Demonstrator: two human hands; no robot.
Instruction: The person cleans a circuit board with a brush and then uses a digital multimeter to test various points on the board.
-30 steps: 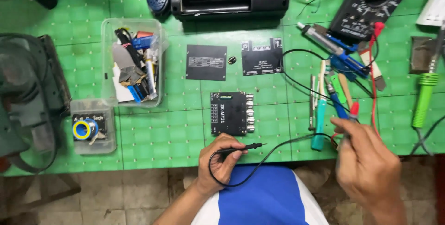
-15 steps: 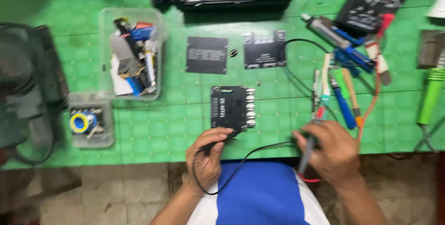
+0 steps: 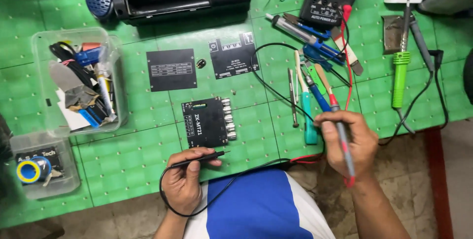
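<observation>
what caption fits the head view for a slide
Left hand holds a black probe near a black circuit board; right hand holds a red probe over the green mat.

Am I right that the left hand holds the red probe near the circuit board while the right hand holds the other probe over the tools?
Not quite: in the head view the left hand holds the black probe near the circuit board. The right hand holds the red probe over the tools.
</observation>
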